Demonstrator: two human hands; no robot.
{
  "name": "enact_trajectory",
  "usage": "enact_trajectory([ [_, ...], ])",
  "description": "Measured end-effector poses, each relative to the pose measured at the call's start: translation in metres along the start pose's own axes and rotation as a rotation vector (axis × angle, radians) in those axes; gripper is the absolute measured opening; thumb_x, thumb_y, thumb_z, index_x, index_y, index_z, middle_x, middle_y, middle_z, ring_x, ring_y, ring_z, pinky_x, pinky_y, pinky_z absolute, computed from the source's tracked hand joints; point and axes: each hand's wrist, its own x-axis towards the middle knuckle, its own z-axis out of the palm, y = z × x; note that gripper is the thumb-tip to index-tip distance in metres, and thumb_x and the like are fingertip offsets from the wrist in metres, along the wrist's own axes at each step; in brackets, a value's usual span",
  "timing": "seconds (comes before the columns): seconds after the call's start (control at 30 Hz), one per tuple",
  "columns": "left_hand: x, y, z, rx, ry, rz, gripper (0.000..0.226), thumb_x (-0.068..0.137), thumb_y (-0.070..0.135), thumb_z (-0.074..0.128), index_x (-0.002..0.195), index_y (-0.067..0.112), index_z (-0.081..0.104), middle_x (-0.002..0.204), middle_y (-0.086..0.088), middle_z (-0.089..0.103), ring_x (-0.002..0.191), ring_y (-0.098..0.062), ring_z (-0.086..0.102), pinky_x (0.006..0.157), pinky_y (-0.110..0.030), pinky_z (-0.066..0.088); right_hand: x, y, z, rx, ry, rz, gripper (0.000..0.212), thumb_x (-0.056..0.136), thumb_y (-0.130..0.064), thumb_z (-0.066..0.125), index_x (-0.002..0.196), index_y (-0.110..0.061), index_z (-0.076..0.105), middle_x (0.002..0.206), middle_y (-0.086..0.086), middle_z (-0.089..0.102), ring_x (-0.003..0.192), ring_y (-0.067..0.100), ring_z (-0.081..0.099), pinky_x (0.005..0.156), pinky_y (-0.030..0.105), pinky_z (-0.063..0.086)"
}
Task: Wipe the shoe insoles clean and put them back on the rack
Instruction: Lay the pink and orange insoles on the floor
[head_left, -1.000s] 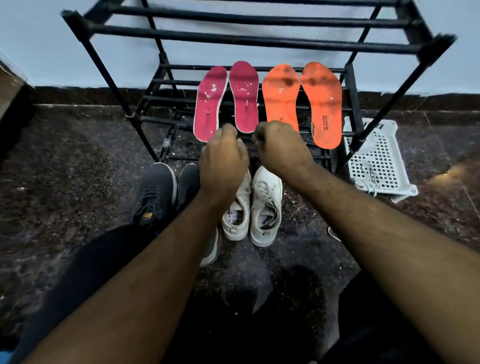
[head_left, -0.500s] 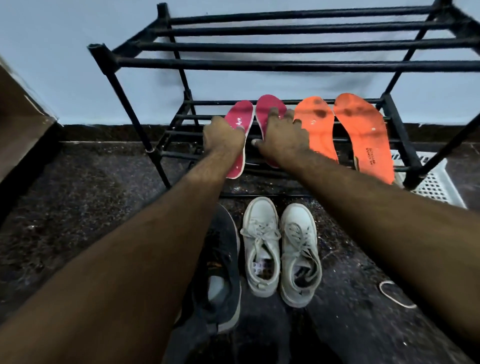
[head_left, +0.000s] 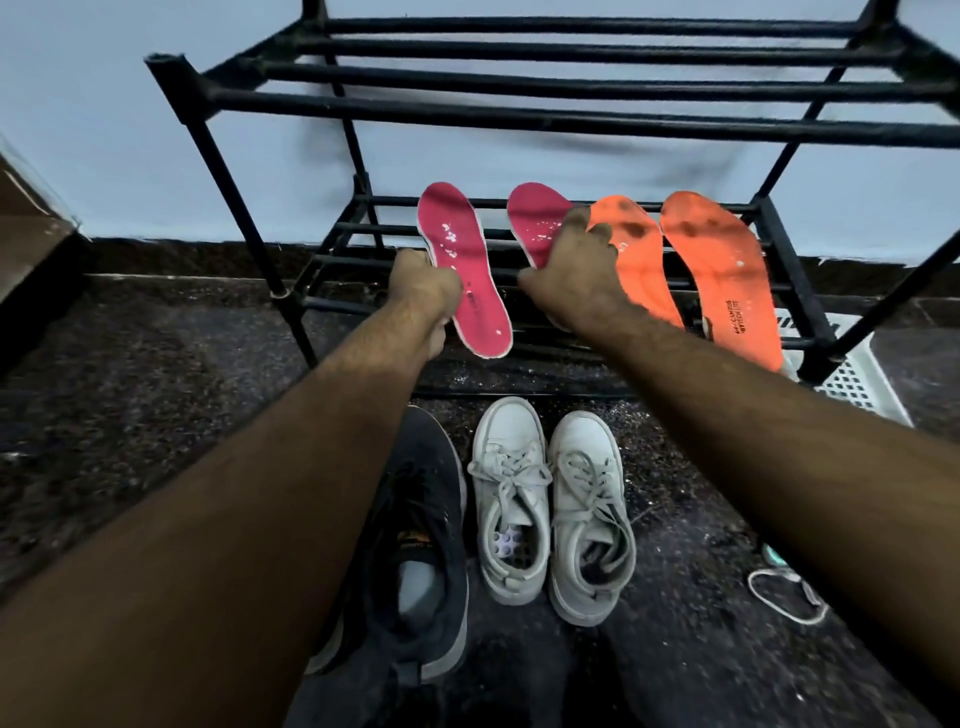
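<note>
Reaching to the rack's (head_left: 524, 120) lower shelf with both hands. Left hand (head_left: 423, 291) grips the left pink insole (head_left: 462, 265) at its left edge near the middle, fingers curled round it; the insole is tilted, heel end hanging off the front bar. Right hand (head_left: 571, 283) lies over the right pink insole (head_left: 537, 221), fingers bent across its upper half, thumb out to the left; cannot tell if this grip is closed on the insole or just pressing on it. Both pink insoles carry white specks. Two orange insoles (head_left: 722, 275) lie just right of the pink ones on the same shelf, toes toward the wall, dark smudges near the toes; the far right one has black print near the heel. Upper shelf bars carry nothing visible. On the floor (head_left: 130, 395) in front of the rack: a pair of white sneakers (head_left: 550, 499), laces loose, and a dark sneaker (head_left: 415, 545) just left, partly hidden by the left forearm. White basket (head_left: 857, 374) sits behind the rack's right leg. Loose white lace (head_left: 789, 597) on the floor at right.
</note>
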Motion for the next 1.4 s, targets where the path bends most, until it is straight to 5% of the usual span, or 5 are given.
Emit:
enact_trajectory([
  [0.27,-0.046,-0.016,-0.020,0.024,-0.126,0.064,0.026,0.083,-0.009,0.061,0.108,-0.003,0.065,0.096,-0.017,0.075,0.097,-0.039,0.072,0.089,-0.063,0.054,-0.046,0.002,-0.015,0.099,0.071,-0.131,0.078,0.079,-0.022,0.069,0.143,-0.005,0.029,0.135,0.023,0.038,0.120,0.042,0.048,0.099,0.043,0.044],
  [0.47,-0.113,-0.050,-0.024,-0.011,-0.250,0.060,0.032,0.087,-0.018,0.054,0.115,-0.007,0.062,0.093,-0.013,0.073,0.078,-0.021,0.072,0.064,-0.035,0.063,-0.107,0.020,-0.027,0.102,-0.003,-0.127,0.084,0.077,-0.027,0.072,0.145,-0.010,0.026,0.132,0.018,0.033,0.114,0.040,0.050,0.101,0.043,0.046],
  [0.97,-0.272,-0.166,0.013,-0.127,-0.472,-0.229,0.042,0.088,-0.019,0.049,0.126,-0.001,0.053,0.115,-0.021,0.070,0.104,-0.030,0.070,0.075,-0.043,0.062,-0.308,0.132,-0.054,0.008,-0.304,0.210,0.113,0.078,-0.026,0.080,0.157,-0.006,0.001,0.150,0.020,0.023,0.135,0.036,0.040,0.108,0.034,0.035],
  [1.3,-0.328,-0.270,-0.006,0.148,-0.459,-0.381,0.031,0.088,-0.017,0.052,0.092,0.014,0.050,0.095,-0.009,0.066,0.082,-0.018,0.065,0.061,-0.033,0.057,-0.400,0.174,-0.002,-0.196,-0.585,0.444,0.090,0.067,-0.041,0.085,0.132,-0.007,0.033,0.133,0.019,0.046,0.123,0.037,0.049,0.101,0.040,0.045],
  [1.4,-0.331,-0.287,-0.018,0.212,-0.474,-0.408,0.032,0.074,-0.007,0.061,0.102,0.008,0.058,0.098,-0.013,0.070,0.090,-0.028,0.070,0.078,-0.049,0.061,-0.407,0.172,0.011,-0.162,-0.632,0.466,0.094,0.063,-0.042,0.086,0.131,-0.007,0.032,0.131,0.018,0.049,0.122,0.036,0.050,0.104,0.041,0.043],
])
